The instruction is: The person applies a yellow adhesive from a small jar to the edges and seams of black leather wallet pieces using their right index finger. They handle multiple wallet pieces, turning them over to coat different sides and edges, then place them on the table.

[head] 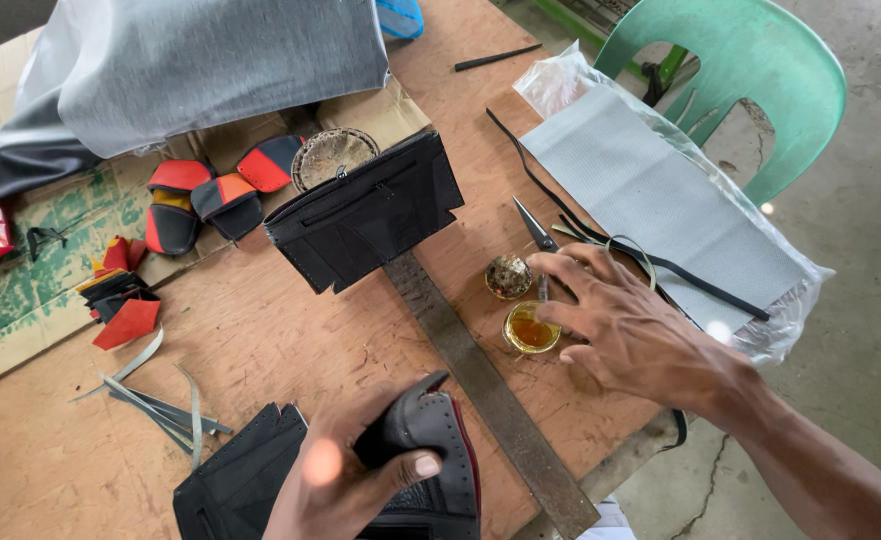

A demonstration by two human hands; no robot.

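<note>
My left hand (pixel 345 480) grips a black perforated leather piece with a red lining (pixel 430 440) at the near edge of the wooden table (pixel 260 330). My right hand (pixel 630 325) reaches out flat, fingers spread, over a small open jar of amber glue (pixel 528 330); a thin tool handle shows between its fingers, so its grip is unclear. The jar's crusted lid (pixel 508 277) lies just beyond. A stitched black leather pouch (pixel 365 215) stands in the middle of the table. More black leather pieces (pixel 235 480) lie under my left wrist.
A long metal ruler (pixel 480 385) runs diagonally across the table. Scissors (pixel 533 225), black straps (pixel 600 235) and grey fabric on a plastic bag (pixel 660 205) lie right. Red-and-black leather pieces (pixel 205 195), cardboard, grey strips (pixel 155 405), a grey sheet (pixel 210 60) and a green chair (pixel 750 70) surround them.
</note>
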